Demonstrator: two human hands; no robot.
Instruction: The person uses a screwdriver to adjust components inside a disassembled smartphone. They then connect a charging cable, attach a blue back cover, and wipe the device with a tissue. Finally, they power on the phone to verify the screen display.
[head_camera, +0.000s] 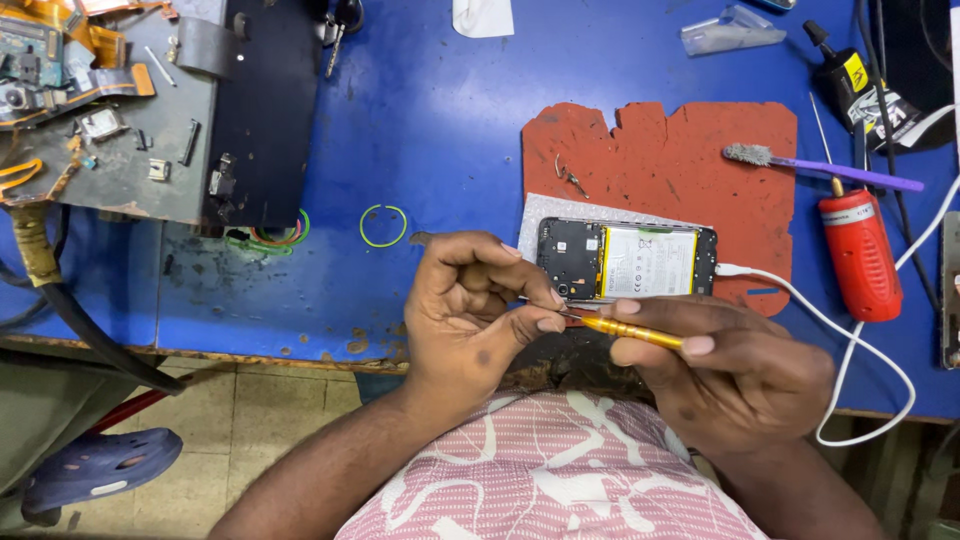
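Blue worktop: near its front edge, an orange screwdriver is gripped by the right hand; its tip is pinched by the left hand, beside an opened phone.

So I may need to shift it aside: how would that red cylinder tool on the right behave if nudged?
The red cylinder tool lies on its side on the blue table, so it would probably roll. Its round plastic-looking body looks stiff, not floppy. A white cable runs beside it and might snag.

Whatever the left hand pinches at the yellow screwdriver tip is too small to tell.
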